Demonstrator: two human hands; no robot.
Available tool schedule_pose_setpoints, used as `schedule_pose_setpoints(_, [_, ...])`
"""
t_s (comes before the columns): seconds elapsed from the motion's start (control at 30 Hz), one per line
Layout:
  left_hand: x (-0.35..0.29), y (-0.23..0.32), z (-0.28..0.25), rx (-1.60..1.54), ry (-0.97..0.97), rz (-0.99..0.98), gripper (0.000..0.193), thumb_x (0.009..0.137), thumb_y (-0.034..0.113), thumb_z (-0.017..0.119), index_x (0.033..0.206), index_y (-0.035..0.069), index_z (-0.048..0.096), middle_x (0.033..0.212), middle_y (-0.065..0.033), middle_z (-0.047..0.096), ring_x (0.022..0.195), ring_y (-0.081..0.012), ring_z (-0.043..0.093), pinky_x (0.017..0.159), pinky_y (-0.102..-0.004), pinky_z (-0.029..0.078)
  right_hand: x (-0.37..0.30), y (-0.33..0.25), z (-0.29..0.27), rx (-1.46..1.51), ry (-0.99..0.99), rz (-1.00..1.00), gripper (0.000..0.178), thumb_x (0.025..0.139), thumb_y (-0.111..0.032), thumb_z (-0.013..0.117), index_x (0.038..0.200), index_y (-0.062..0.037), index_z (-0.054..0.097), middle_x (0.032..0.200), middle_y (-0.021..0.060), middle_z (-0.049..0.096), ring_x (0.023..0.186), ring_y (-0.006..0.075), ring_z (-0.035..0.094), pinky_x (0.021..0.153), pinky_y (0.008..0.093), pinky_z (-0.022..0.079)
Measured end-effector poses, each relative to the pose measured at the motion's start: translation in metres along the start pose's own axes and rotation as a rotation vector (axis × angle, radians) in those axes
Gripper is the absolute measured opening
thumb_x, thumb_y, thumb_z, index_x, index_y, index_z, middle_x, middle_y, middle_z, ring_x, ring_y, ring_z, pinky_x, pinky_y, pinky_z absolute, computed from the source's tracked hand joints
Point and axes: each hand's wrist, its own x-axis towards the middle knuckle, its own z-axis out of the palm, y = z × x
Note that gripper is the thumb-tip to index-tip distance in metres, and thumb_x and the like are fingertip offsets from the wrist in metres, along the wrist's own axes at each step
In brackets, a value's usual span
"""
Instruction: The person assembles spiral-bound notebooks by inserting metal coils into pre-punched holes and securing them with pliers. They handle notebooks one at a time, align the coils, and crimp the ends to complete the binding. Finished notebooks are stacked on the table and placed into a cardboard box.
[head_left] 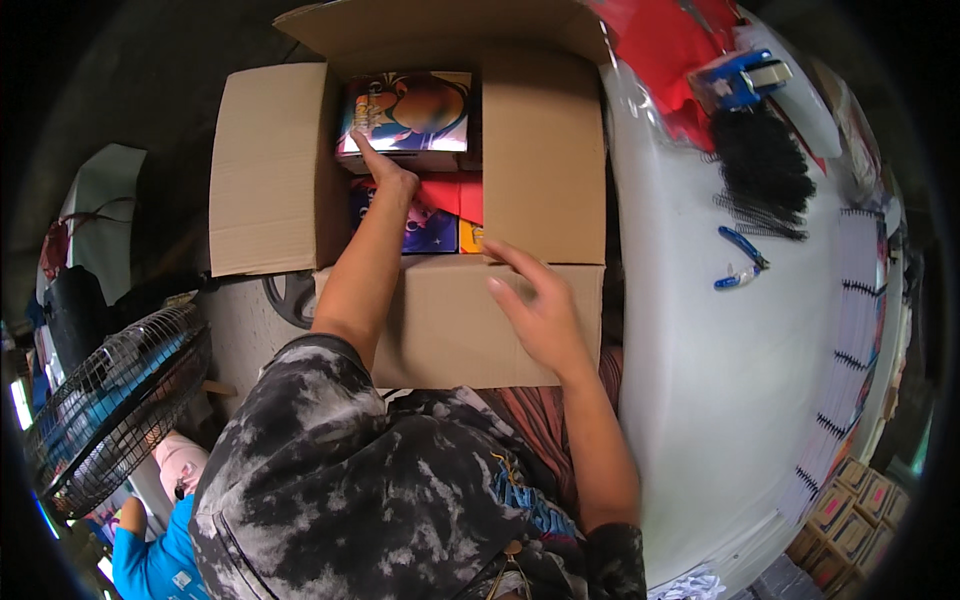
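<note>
Pressing left hand (392, 178) open-fingered on colourful book (408, 112) inside cardboard box (540, 150); right hand (535, 300) open, empty, steadying front flap (450, 330); best kept flat

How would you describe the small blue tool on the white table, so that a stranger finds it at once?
Start from the white table to the right of the open cardboard box. Below the heap of black wire coils lie small pliers alone on bare tabletop. Their blue handles set them apart from the black coils above and the blue tape dispenser farther up.
</note>
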Motion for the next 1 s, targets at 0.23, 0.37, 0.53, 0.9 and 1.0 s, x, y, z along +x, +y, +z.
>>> schedule_pose_setpoints(0.23, [0.003,-0.009,0.004,-0.091,-0.163,0.027,0.1,0.068,0.074,0.056,0.141,0.012,0.026,0.147,-0.0096,0.022,0.133,-0.0275,0.023,0.109,-0.0471,0.016,0.062,0.062,0.084,-0.199,0.129,0.342,0.069,0.082,-0.024,0.063,0.138,0.0006,0.03,0.141,0.0284,0.027,0.13,0.0368,0.029,0.104,0.0429,0.027])
schedule_pose_setpoints(0.37, [-0.002,0.0,-0.003,-0.099,-0.142,0.069,0.092,0.071,0.071,0.056,0.138,0.011,0.033,0.142,-0.0096,0.032,0.13,-0.0269,0.03,0.109,-0.0461,0.019,0.041,-0.001,0.055,-0.495,0.334,0.033,0.069,0.082,-0.018,0.062,0.14,-0.0041,0.027,0.145,0.0297,0.016,0.135,0.042,0.018,0.108,0.0466,0.018])
schedule_pose_setpoints(0.53, [-0.032,0.003,0.018,-0.003,-0.064,0.121,0.088,0.074,0.069,0.055,0.137,0.011,0.034,0.141,-0.0089,0.034,0.128,-0.0261,0.032,0.108,-0.0454,0.021,0.041,0.008,-0.012,-0.413,0.45,-0.121,0.059,0.083,-0.011,0.06,0.136,-0.0046,0.035,0.141,0.0253,0.029,0.13,0.0367,0.032,0.106,0.0406,0.026])
schedule_pose_setpoints(0.9, [-0.03,0.02,0.008,-0.065,-0.156,0.0,0.092,0.07,0.079,0.043,0.139,0.019,0.032,0.147,-0.0088,0.022,0.135,-0.03,0.019,0.106,-0.0595,0.012,0.024,0.083,0.009,-0.767,0.12,0.324,0.04,0.075,-0.02,0.064,0.112,-0.0092,0.057,0.11,0.0169,0.058,0.102,0.037,0.053,0.085,0.0436,0.042])
schedule_pose_setpoints(1.0, [-0.029,0.024,0.002,-0.08,-0.003,-0.062,0.102,0.065,0.083,0.043,0.144,0.022,0.021,0.151,-0.0064,0.013,0.138,-0.029,0.011,0.107,-0.0581,0.007,0.021,0.089,0.013,-0.786,0.224,0.208,0.034,0.072,-0.019,0.065,0.104,-0.01,0.061,0.1,0.016,0.061,0.094,0.0358,0.057,0.079,0.0453,0.044])
